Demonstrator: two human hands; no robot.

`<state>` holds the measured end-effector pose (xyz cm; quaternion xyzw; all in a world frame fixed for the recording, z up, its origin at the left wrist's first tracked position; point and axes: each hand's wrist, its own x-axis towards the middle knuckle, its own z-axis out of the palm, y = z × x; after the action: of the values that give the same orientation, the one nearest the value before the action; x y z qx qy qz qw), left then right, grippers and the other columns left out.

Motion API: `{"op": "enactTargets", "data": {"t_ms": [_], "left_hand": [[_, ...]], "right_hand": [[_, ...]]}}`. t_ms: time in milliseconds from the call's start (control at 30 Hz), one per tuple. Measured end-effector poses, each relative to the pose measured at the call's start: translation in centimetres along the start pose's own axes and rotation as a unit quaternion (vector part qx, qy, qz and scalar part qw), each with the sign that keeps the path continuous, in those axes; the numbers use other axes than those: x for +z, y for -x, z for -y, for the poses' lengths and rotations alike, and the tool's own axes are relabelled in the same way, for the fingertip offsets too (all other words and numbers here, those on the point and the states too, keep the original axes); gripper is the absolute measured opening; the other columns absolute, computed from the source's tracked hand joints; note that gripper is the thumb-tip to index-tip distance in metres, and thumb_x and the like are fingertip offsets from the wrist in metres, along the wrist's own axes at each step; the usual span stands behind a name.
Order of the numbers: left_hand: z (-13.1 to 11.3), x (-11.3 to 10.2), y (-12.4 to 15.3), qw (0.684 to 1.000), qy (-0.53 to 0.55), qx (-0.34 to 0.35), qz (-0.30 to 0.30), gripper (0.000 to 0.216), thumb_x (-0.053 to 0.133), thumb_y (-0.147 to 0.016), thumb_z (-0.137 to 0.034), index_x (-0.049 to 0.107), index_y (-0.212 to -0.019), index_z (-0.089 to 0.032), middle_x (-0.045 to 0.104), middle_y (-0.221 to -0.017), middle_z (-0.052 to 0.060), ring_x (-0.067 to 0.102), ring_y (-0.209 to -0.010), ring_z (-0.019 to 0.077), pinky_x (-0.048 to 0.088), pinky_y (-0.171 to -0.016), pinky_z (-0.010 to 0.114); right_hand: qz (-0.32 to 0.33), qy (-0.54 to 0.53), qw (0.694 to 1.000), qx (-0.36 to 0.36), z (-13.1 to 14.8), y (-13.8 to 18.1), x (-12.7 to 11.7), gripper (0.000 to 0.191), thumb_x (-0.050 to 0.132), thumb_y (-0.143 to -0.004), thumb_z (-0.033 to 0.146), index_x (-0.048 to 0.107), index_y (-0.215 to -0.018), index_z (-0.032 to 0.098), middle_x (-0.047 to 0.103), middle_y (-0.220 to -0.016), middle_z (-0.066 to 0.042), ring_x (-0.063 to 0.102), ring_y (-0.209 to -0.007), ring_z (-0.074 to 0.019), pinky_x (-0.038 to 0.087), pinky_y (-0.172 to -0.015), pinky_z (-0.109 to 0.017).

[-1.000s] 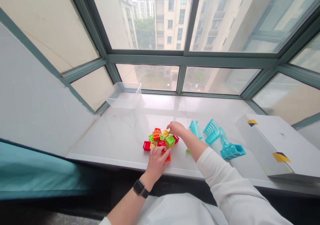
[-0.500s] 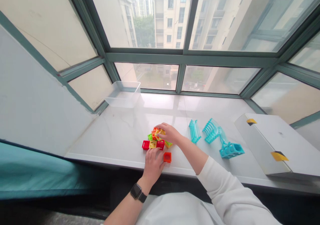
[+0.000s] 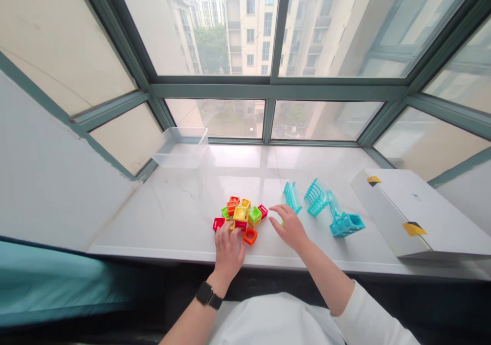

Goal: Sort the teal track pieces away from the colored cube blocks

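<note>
My left hand rests at the near side of a cluster of toy blocks, its fingers on a yellow block and a dark red block. A yellow block sits on top of the cluster. Around it are orange blocks, a green block, a red block and another red block. An orange-red block lies tilted just right of my left fingers. My right hand is apart from the cluster, thumb and fingers spread, with a bit of green showing beside it, mostly hidden.
Several turquoise plastic pieces lie on the white sill to the right. Beyond them stands a white box with yellow-black tabs. A clear plastic bin is at the back left, against the window frame.
My right hand has left the top of the cluster and moved right, opening. A yellow block now sits on top. The orange-red block has turned. My left hand stays at the blocks.
</note>
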<state>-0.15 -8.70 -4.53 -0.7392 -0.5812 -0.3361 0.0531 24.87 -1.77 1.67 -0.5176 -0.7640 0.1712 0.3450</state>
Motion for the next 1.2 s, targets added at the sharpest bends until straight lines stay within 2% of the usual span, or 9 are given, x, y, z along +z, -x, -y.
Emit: {"op": "enactTargets", "data": {"t_ms": [200,367,533,667,767,833,900,1000,1200], "left_hand": [[3.7,0.1,-1.5,0.994,0.024,-0.098,-0.033,0.065,0.061,-0.098,-0.045,0.040,-0.152,-0.016,0.039,-0.159,0.026,0.032,-0.154,0.0427,0.028,-0.123,0.068],[6.4,1.7,-3.2,0.984,0.096,-0.141,0.044,0.059,0.049,-0.104,-0.049,0.041,-0.155,-0.022,0.051,-0.153,0.019,0.047,-0.145,0.0355,0.040,-0.119,0.059],[6.5,2.5,-3.2,0.985,0.117,-0.125,0.030,0.052,0.049,-0.103,-0.044,0.046,-0.150,-0.022,0.059,-0.143,0.016,0.055,-0.135,0.0333,0.045,-0.115,0.057],[6.2,1.0,-2.6,0.989,0.089,-0.116,-0.010,0.047,0.051,-0.103,-0.041,0.048,-0.146,-0.020,0.053,-0.148,0.019,0.050,-0.140,0.0349,0.044,-0.115,0.059],[5.0,-0.9,-1.8,0.993,0.082,-0.069,-0.058,0.039,0.055,-0.101,-0.035,0.053,-0.137,-0.020,0.059,-0.137,0.018,0.055,-0.132,0.0338,0.045,-0.113,0.058],[3.4,-1.9,-1.2,0.993,0.103,-0.004,-0.058,0.032,0.061,-0.098,-0.032,0.057,-0.128,-0.021,0.065,-0.122,0.014,0.062,-0.119,0.0311,0.049,-0.108,0.054],[1.4,-2.2,-0.7,0.989,0.136,0.064,-0.005,0.024,0.064,-0.097,-0.029,0.061,-0.120,-0.022,0.067,-0.112,0.011,0.065,-0.108,0.0271,0.054,-0.099,0.046],[-1.1,-1.3,-0.8,0.976,0.135,0.144,0.093,0.013,0.058,-0.099,-0.022,0.068,-0.108,-0.023,0.068,-0.101,0.008,0.065,-0.093,0.0230,0.057,-0.086,0.038],[-1.2,0.7,-1.9,0.981,0.092,0.132,0.106,0.030,0.048,-0.098,-0.010,0.074,-0.097,-0.025,0.066,-0.090,0.007,0.064,-0.085,0.0230,0.057,-0.080,0.039]], "right_hand": [[-0.044,0.097,0.989,0.099,-3.9,6.4,2.5,0.043,0.060,-0.087,0.011,0.068,-0.128,0.023,0.058,-0.134,-0.015,0.059,-0.124,-0.0351,0.051,-0.109,-0.057],[-0.012,0.019,0.997,0.072,-2.4,5.2,5.8,0.051,0.059,-0.084,0.005,0.065,-0.131,0.025,0.059,-0.135,-0.013,0.061,-0.127,-0.0295,0.052,-0.113,-0.049],[0.039,-0.044,0.998,0.020,-0.3,3.4,6.5,0.059,0.062,-0.083,0.006,0.061,-0.139,0.026,0.059,-0.142,-0.010,0.059,-0.133,-0.0259,0.050,-0.116,-0.044],[-0.055,0.004,0.998,-0.002,-0.6,4.1,1.7,0.049,0.057,-0.091,0.011,0.062,-0.138,0.028,0.065,-0.137,-0.010,0.061,-0.129,-0.0267,0.051,-0.112,-0.048],[-0.210,0.118,0.970,0.024,-2.9,5.2,-5.3,0.031,0.059,-0.096,0.020,0.069,-0.124,0.027,0.066,-0.127,-0.010,0.060,-0.126,-0.0296,0.046,-0.114,-0.053],[-0.258,0.212,0.939,0.087,-5.3,5.9,-10.0,0.030,0.061,-0.096,0.029,0.069,-0.125,0.024,0.062,-0.132,-0.013,0.056,-0.129,-0.0333,0.042,-0.115,-0.057],[-0.236,0.270,0.917,0.177,-7.9,6.6,-13.5,0.046,0.065,-0.093,0.039,0.064,-0.135,0.021,0.057,-0.137,-0.017,0.055,-0.130,-0.0374,0.045,-0.110,-0.057],[-0.106,0.259,0.921,0.273,-10.7,7.6,-15.6,0.053,0.064,-0.090,0.046,0.063,-0.136,0.021,0.059,-0.134,-0.017,0.063,-0.116,-0.0347,0.053,-0.097,-0.050],[-0.068,0.147,0.958,0.235,-8.6,9.1,-13.7,0.043,0.060,-0.088,0.038,0.066,-0.128,0.024,0.068,-0.125,-0.011,0.067,-0.110,-0.0291,0.055,-0.091,-0.041]]}}
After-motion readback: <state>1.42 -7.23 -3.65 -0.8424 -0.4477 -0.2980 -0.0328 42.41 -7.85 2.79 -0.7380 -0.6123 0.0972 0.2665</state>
